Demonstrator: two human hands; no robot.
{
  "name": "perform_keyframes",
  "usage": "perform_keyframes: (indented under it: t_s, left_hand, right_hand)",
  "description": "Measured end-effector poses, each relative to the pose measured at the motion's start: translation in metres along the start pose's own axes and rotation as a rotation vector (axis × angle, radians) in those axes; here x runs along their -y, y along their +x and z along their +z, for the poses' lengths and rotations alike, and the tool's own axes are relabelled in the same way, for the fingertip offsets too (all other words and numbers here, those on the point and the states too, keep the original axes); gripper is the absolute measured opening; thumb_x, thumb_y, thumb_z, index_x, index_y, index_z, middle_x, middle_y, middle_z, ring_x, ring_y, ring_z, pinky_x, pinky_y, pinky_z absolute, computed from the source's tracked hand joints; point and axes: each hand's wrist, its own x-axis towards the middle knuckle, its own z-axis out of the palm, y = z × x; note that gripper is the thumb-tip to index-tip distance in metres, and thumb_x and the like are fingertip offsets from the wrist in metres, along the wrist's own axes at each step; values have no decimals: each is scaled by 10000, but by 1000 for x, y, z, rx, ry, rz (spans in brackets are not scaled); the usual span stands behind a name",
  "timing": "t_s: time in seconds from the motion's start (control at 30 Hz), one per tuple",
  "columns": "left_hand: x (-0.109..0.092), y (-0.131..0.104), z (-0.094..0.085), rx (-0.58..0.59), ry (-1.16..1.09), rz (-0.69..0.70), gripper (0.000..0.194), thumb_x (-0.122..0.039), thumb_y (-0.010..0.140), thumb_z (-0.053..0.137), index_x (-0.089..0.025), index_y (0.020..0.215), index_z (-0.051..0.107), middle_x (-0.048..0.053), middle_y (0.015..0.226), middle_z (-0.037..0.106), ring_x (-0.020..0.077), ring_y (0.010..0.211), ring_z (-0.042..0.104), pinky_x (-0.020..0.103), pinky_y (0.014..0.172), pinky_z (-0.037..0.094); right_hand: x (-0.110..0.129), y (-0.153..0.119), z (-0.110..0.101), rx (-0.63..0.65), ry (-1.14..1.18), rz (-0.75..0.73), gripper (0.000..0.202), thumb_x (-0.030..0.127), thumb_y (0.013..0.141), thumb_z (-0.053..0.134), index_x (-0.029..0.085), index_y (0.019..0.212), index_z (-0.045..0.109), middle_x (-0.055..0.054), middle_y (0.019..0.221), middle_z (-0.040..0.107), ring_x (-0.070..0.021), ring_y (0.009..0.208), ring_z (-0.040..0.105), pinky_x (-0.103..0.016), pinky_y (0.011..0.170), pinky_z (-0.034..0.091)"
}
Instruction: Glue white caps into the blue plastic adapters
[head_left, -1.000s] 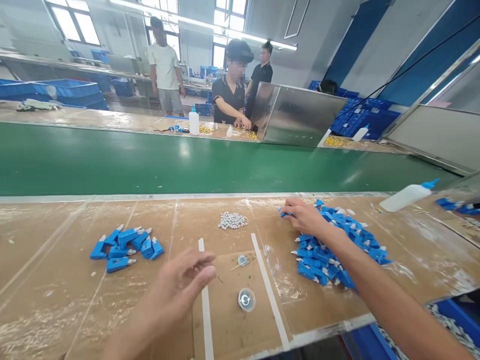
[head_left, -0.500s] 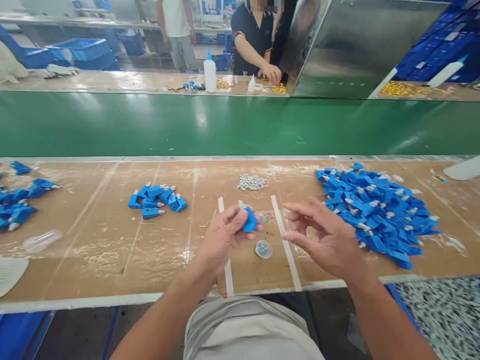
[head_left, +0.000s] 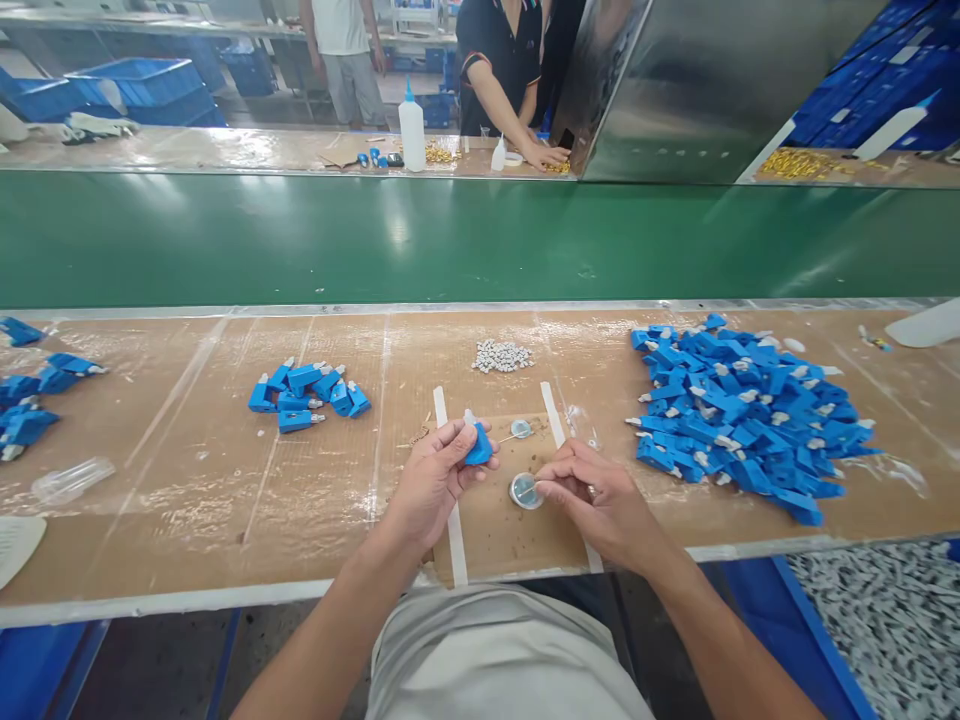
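My left hand (head_left: 442, 470) is closed on a blue plastic piece with a whitish tip (head_left: 478, 447), held tilted above the board between the white tape strips. To its right, my right hand (head_left: 592, 500) has thumb and fingers pinched on a thin stick (head_left: 533, 487) at a small round clear dish (head_left: 523, 497). Most of the stick is hidden by the fingers and hard to see. Just behind lies a second small round dish (head_left: 520, 429), with a thin stick leaning from it. Farther back sits a little pile of small grey-white parts (head_left: 501, 356).
Many blue pieces with white tips form a large heap (head_left: 742, 410) at the right, and a smaller group (head_left: 307, 392) lies left. A clear plastic tube (head_left: 73, 481) rests far left. Beyond the green belt (head_left: 300, 240), a co-worker's hand (head_left: 545, 155) touches gold parts near a white bottle (head_left: 412, 132).
My right hand has come down and left from open in the air to pinch a stick at the near dish. My left hand, still holding the blue piece, has shifted slightly left.
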Motion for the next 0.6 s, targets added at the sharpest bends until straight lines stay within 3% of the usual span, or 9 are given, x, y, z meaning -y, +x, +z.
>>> perform_keyframes:
  t_s: [0.17,0.33,0.47,0.6]
  left_hand:
    - [1,1,-3,8,16,11,374,-405,799,816,-106,986,691,76,866,711,119,723,676,159,583,515]
    - [2,1,-3,32,11,-9,380,-399,815,804,-89,1019,720,78,844,715,112,694,672,158,574,497]
    - [7,-3,1,64,-14,-67,400,-400,819,801,-68,1033,740,80,811,704,113,671,670,159,566,484]
    - [12,-7,8,143,-48,-137,410,-402,846,777,-60,1068,738,95,826,704,118,698,669,158,596,494]
  right_hand:
    - [3,1,2,36,-100,-168,167,173,1006,557,202,985,720,-39,858,568,-167,762,548,-301,680,414]
    - [7,0,-1,81,-96,-155,137,177,1007,557,205,937,672,-30,865,586,-166,775,553,-302,702,419]
    - [8,2,-10,-33,-88,-63,157,249,1006,587,215,859,631,-9,812,597,-162,732,541,-304,680,408]
    - [14,5,-17,-199,99,-18,128,260,1016,573,221,904,621,-12,886,647,-144,717,591,-284,657,461]
